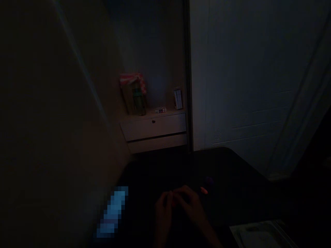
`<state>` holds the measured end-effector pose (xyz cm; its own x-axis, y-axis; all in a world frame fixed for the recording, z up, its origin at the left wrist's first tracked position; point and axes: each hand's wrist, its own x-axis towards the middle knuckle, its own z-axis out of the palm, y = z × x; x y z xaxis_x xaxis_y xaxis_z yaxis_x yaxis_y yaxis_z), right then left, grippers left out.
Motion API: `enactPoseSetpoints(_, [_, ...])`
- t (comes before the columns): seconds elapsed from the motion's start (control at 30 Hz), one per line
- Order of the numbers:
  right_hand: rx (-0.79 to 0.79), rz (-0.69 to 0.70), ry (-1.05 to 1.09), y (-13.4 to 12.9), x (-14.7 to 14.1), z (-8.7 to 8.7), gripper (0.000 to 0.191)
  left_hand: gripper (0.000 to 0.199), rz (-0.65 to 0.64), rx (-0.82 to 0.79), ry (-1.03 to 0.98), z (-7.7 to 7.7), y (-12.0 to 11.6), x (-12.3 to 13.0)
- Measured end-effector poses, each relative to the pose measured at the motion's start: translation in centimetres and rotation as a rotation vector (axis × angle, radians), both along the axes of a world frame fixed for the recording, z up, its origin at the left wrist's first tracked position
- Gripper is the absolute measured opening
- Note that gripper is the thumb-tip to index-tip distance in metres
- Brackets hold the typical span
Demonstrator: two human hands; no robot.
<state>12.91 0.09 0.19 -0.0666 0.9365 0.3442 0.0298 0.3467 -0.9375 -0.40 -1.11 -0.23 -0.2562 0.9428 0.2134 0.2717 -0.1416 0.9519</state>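
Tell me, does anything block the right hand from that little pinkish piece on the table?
Nothing visible: only dark tabletop shows between the right hand and the pinkish piece. A dim purple lump lies beyond the piece, off that path. It's very dark, though; something small could go unseen.

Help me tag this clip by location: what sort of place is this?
Probably a dim room in a home: drawers, what looks like a green bottle standing above them, and a dark table in front.
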Motion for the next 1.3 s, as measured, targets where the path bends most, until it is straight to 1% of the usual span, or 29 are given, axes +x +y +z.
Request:
enactPoseSetpoints(0.27, [0.03, 0.051, -0.016, 0.0, 0.1, 0.0, 0.028, 0.065, 0.028, -0.001, -0.008, -0.3, -0.1, -0.1])
enactPoseSetpoints(0.43, [0.044, 0.094, -0.023, -0.1, 0.2, 0.1, 0.027, 0.067, 0.022, -0.018, -0.047, 0.0, -0.2, 0.0])
enactPoseSetpoints(0.63, [0.047, 0.076, -0.028, 0.0, 0.1, -0.2, 0.025, 0.063, -0.033, -0.021, -0.013, 0.5, -0.4, 0.0])
enactPoseSetpoints(0.77, [0.062, 0.07, -0.036, 0.3, 0.1, -0.7, 0.025, 0.062, -0.06, -0.002, -0.006, 0.2, -0.2, 0.0])
enactPoseSetpoints(0.97, [0.089, 0.061, -0.04, 0.4, 0.1, -0.9, 0.027, 0.061, -0.056, 0.005, -0.009, -0.4, 0.1, -0.1])
enactPoseSetpoints(1.3, [0.074, 0.078, -0.038, 0.3, 0.1, -0.5, 0.025, 0.066, -0.009, -0.004, -0.046, -0.1, 0.0, 0.0])
